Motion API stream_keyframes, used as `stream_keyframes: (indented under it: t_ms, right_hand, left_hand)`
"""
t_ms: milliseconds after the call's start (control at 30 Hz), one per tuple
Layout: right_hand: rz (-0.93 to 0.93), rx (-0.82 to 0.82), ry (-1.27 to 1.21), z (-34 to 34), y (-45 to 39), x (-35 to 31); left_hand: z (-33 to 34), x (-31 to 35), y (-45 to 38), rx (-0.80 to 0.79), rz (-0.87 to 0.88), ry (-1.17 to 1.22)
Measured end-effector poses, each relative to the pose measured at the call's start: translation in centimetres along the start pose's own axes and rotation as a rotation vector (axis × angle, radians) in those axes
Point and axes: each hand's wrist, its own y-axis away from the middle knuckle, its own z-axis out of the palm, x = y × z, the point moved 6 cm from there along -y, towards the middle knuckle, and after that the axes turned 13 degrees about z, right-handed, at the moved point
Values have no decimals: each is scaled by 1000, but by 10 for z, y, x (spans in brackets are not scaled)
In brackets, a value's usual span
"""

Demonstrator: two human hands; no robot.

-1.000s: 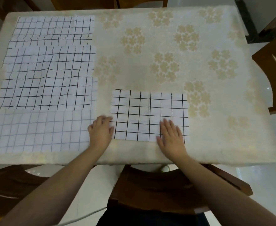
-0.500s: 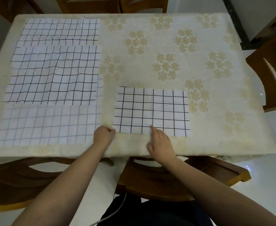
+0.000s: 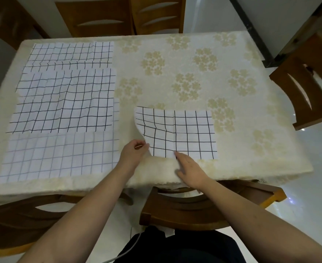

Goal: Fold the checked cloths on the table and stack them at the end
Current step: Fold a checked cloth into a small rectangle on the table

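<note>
- The folded checked cloth (image 3: 183,132) lies near the front edge of the table (image 3: 251,158), a little right of the middle; it is white with a bold black grid and a vertical crease close to its centre.
- Its right half lies flat on the tablecloth, but its left edge is lifted and curls upward, so the grid lines there bend.
- The left hand (image 3: 133,153) pinches the near-left corner of this cloth, fingers curled around the edge, and holds it raised above the table.
- The right hand (image 3: 189,168) rests at the near edge of the cloth, with fingers almost straight and the fingertips pressing the cloth close to the crease (the palm is over the table edge).
- Three more checked cloths lie open in a column on the left side of the table: a far cloth (image 3: 70,54), a wrinkled middle cloth (image 3: 65,101) with a bold grid, and a near cloth (image 3: 59,154) with a pale, thin grid.
- The near cloth is just beside the left hand, but I cannot tell if they touch.
- Compared with half a second ago, the left corner of the folded cloth is now off the table, where before it lay flat; the left hand was then a closed fist at that corner.
- The right hand is in almost the same place as before.
- Wooden chairs (image 3: 308,86) stand around the table.
</note>
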Motion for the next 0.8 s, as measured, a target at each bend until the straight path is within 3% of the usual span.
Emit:
stream_keyframes:
  t_ms: [133, 233, 433, 800]
  right_hand:
    - [27, -61, -109, 0, 1, 2]
    - [124, -87, -412, -9, 4, 9]
    - [274, 60, -762, -40, 6, 44]
    - [364, 102, -1026, -82, -4, 98]
  left_hand:
    - [20, 28, 0, -72, 89, 57]
    - [43, 50, 2, -174, 149, 87]
    - [95, 72, 9, -324, 221, -5]
    - [175, 63, 2, -527, 235, -226]
